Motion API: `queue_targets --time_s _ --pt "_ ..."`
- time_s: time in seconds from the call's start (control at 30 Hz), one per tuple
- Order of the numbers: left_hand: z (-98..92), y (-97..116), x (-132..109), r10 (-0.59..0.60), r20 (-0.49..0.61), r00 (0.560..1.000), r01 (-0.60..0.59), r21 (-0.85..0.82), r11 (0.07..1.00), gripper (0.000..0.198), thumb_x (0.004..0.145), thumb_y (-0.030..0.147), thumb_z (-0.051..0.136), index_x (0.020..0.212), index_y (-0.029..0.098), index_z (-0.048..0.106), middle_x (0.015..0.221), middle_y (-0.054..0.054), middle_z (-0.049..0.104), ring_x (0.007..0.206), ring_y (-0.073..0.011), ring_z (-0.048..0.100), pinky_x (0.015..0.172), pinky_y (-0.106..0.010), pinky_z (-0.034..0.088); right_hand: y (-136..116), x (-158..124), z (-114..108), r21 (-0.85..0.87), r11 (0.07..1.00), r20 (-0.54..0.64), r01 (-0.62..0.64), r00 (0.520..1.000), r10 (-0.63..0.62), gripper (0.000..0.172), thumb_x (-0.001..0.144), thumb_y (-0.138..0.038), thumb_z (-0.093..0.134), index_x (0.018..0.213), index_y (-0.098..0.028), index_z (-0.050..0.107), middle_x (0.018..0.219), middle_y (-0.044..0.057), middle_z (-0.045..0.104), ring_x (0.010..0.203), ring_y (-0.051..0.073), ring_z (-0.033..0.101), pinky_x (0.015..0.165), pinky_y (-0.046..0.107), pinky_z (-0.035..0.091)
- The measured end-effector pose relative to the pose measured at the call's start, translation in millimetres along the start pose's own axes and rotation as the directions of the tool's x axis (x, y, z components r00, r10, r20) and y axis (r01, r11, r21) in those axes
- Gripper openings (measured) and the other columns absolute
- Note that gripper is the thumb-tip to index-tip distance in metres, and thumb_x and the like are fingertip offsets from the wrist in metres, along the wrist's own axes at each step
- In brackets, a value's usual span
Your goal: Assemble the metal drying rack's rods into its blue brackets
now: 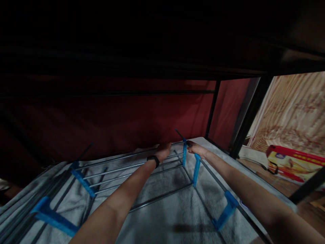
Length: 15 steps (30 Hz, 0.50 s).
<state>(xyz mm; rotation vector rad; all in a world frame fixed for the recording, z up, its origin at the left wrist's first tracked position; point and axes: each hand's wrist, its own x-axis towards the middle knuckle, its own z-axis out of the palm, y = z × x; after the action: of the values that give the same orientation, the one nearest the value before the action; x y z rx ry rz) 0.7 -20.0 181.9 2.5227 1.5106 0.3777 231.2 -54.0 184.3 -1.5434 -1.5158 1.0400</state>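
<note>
A partly assembled rack of thin metal tubes [119, 174] and blue plastic connectors lies across a grey cloth. My left hand [164, 151], with a dark band at the wrist, is closed around the far tubes near their right end. At the far right corner, my right hand [195, 149] is closed at the top of an upright blue connector [185, 154]; its fingertips are partly hidden. Just nearer stands another blue connector [196, 169], close under my right wrist. A third blue connector [225, 210] joins the tubes beneath my right forearm.
On the left are more blue connectors [54, 217] and a bundle of dark tubes [27, 210]. The grey cloth [162, 220] lies inside a black metal frame [251, 115] with a low dark overhead. Behind hangs red fabric [127, 118]. A red and yellow box [294, 164] sits on the floor at right.
</note>
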Motion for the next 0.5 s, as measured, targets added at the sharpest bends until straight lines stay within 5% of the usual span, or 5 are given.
queue_targets --time_s 0.23,0.5 --pt "2.1 2.0 -3.7 0.001 0.019 1.000 -0.002 0.067 0.998 0.035 0.105 0.017 0.040 0.126 0.016 0.069 0.128 -0.015 0.073 0.115 -0.0244 0.068 0.101 -0.034 0.049 -3.9 10.3 -0.1 -0.168 0.983 -0.085 -0.068 0.995 0.054 0.079 0.060 -0.003 0.060 0.138 -0.016 0.065 0.092 0.005 0.075 0.073 0.017 0.060 0.058 0.023 0.041" --pt "12.9 -4.7 4.6 -0.010 -0.012 1.000 0.011 0.040 0.999 0.035 0.105 0.019 0.042 0.124 0.016 0.071 0.128 -0.016 0.073 0.113 -0.0259 0.067 0.101 -0.037 0.049 7.8 21.4 -2.1 -0.164 0.986 -0.057 -0.015 0.998 0.006 0.081 0.061 -0.005 0.059 0.142 -0.015 0.063 0.095 0.005 0.076 0.072 0.016 0.058 0.060 0.023 0.042"
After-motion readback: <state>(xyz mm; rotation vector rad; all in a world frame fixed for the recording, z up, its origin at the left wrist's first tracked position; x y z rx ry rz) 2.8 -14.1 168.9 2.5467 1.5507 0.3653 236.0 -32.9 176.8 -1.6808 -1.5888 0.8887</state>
